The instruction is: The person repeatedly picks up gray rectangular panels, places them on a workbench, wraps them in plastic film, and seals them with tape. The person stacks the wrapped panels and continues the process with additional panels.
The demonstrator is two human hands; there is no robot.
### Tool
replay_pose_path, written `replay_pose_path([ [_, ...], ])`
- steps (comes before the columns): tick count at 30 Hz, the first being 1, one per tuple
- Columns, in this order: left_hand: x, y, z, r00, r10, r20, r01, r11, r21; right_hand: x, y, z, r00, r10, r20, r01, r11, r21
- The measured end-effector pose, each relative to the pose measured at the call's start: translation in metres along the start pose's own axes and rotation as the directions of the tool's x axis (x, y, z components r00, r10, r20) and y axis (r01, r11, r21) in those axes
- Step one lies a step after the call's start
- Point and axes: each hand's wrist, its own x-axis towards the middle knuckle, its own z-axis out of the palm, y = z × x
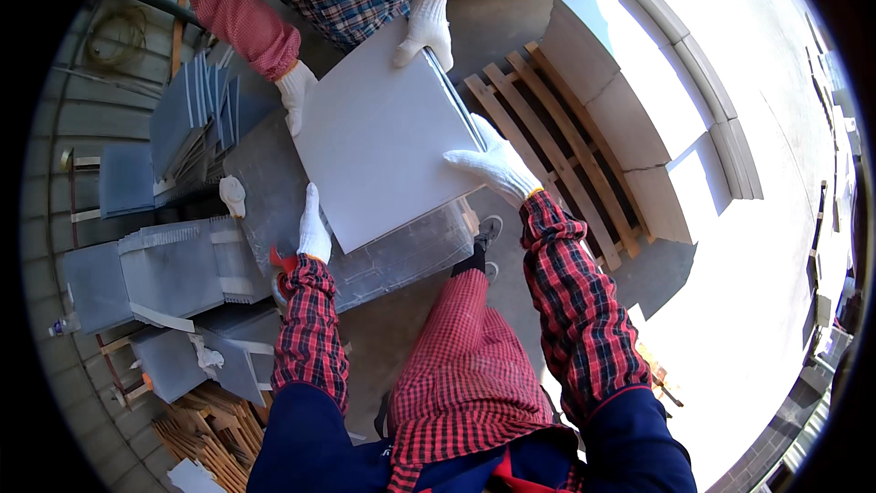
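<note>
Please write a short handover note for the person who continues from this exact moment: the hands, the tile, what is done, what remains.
Left hand: gloved, gripping the near-left edge of the large white tile.
Right hand: gloved, gripping its right edge.
A co-worker's gloved hands hold the far edge.
The tile is lifted, tilted, above a plastic-wrapped grey tile stack.
Wooden pallet lies to the right.
Done: tile raised by two people. Left: it is not yet set down anywhere.

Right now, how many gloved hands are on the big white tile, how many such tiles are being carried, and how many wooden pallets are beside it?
Gloved hands on the tile: 4 (the person's left hand and right hand, plus a co-worker's two hands)
White tile: 1
Wooden pallet: 1
Total: 6
</note>
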Motion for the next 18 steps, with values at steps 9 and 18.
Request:
replay_pose_path([
  [9, 0.013, 0.028, 0.003, 1.0, 0.005, 0.031, -0.012, 0.979, 0.203, -0.025, 0.03, -0.003, 0.987, 0.129, 0.095, -0.148, 0.961, 0.234],
  [18, -0.024, 0.023, 0.029, 0.969, -0.22, 0.116, 0.161, 0.911, 0.378, -0.101, 0.04, 0.001, 0.979, 0.19, -0.079, -0.148, 0.916, 0.374],
])
